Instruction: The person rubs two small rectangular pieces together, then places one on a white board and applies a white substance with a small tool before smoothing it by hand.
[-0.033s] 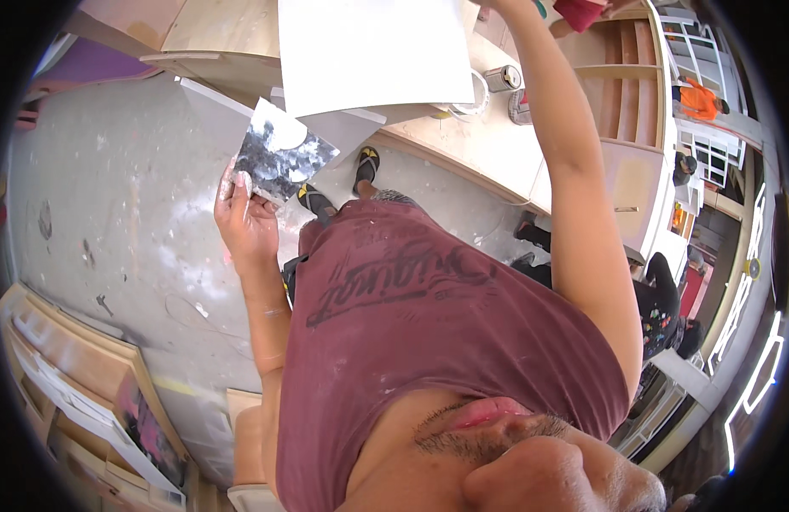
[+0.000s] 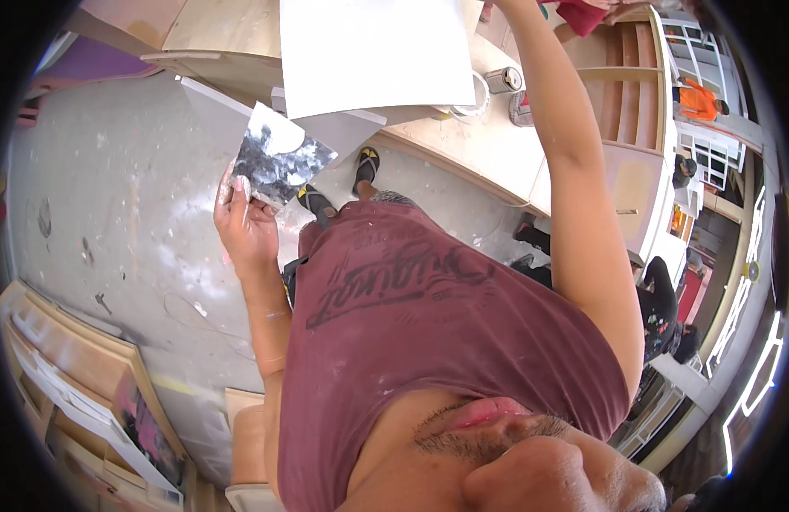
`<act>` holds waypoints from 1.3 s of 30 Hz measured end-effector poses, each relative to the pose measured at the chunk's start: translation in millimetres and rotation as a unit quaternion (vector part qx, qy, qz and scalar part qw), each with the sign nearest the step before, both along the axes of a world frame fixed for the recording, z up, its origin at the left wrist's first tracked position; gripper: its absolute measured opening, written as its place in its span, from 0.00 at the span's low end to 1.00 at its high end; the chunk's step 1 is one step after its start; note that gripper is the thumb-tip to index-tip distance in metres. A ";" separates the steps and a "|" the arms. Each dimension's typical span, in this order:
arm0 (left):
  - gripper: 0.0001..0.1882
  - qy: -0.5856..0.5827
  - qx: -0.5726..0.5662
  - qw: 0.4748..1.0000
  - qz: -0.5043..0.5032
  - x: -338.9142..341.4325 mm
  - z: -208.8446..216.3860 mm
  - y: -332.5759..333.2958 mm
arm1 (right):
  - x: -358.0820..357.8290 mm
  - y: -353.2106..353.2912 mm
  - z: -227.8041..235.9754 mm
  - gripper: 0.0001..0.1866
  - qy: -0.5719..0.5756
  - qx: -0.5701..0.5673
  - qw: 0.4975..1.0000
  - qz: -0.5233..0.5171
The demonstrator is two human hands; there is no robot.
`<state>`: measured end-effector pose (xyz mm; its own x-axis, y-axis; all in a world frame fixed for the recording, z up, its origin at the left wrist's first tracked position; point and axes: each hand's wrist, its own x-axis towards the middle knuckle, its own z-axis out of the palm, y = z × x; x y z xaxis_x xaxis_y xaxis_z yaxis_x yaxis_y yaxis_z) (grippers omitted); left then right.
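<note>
My left hand (image 2: 248, 220), with white smears on its fingers, grips the edge of a small flat board (image 2: 284, 158). The board's face is mottled black and white, with a smooth white patch at its far corner. A large plain white panel (image 2: 373, 60) lies ahead of me, level with the bench. My right arm (image 2: 574, 145) reaches forward past the panel's right side. Only the base of my right hand (image 2: 507, 3) shows at the top edge; its fingers, and anything in them, are out of view.
On the wooden bench (image 2: 497, 162) stand a metal can (image 2: 502, 80) and a white round tub (image 2: 469, 107). Wooden shelving (image 2: 620, 85) rises at the right, with red cloth (image 2: 580, 15) near it. Wooden panels (image 2: 79, 375) lean at the left. Other people, one in orange (image 2: 698, 101), are farther off.
The board in my left hand has shifted very slightly. My right hand has slid a little farther out at the top edge, and the red cloth at the upper right has moved up.
</note>
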<state>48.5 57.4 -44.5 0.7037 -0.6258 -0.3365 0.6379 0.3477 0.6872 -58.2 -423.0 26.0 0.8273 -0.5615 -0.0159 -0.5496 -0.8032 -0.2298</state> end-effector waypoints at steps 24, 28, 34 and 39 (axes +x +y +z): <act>0.20 0.008 -0.022 1.000 0.005 6.5 -8.7 21.6 | -57.2 117.4 -13.9 0.28 0.087 -0.066 0.994 0.003; 0.20 0.014 0.004 1.000 0.004 8.6 -1.8 10.7 | -118.9 194.5 -29.3 0.27 -0.016 -0.050 0.998 0.019; 0.20 -0.006 -0.003 1.000 -0.021 14.2 3.7 7.0 | -141.3 237.0 -3.0 0.26 0.002 -0.009 1.000 0.000; 0.20 -0.020 0.013 1.000 -0.003 13.3 2.2 11.7 | -74.7 156.0 19.8 0.23 -0.005 0.024 0.998 -0.053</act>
